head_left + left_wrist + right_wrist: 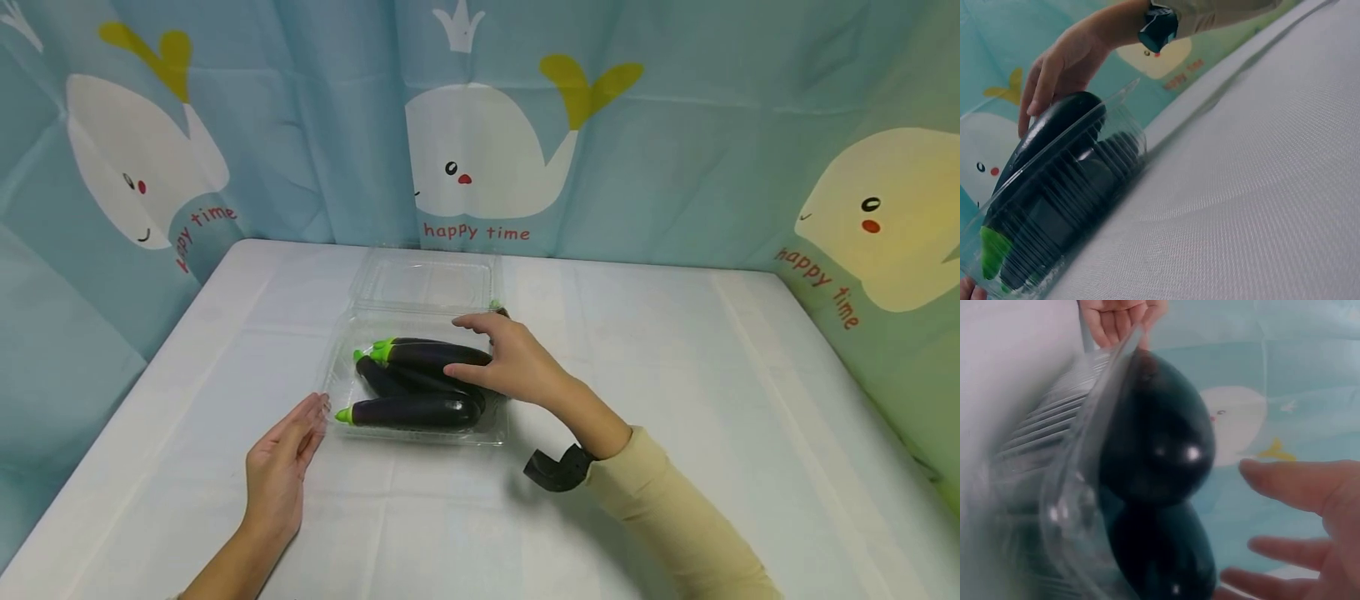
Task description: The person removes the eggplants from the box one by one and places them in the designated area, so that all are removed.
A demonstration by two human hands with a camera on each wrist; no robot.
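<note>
Several dark purple eggplants (412, 411) with green stems lie in a clear plastic container (491, 437), its lid folded open behind. My right hand (517, 358) is over their right ends, fingers spread and thumb apart; in the right wrist view this hand (1316, 531) has nothing in its grasp beside two rounded eggplant ends (1163, 437). At the container's left edge, my left hand (281, 467) touches the rim with extended fingers. The left wrist view shows an eggplant (1047, 137) rising above the rim. A dark piece with a green tip is partly hidden behind my right hand.
The transparent lid (431, 283) lies near the back edge of the white-covered table (675, 400). Blue curtains (675, 167) with whale prints stand behind and at the sides. A black band (558, 468) is at my right wrist.
</note>
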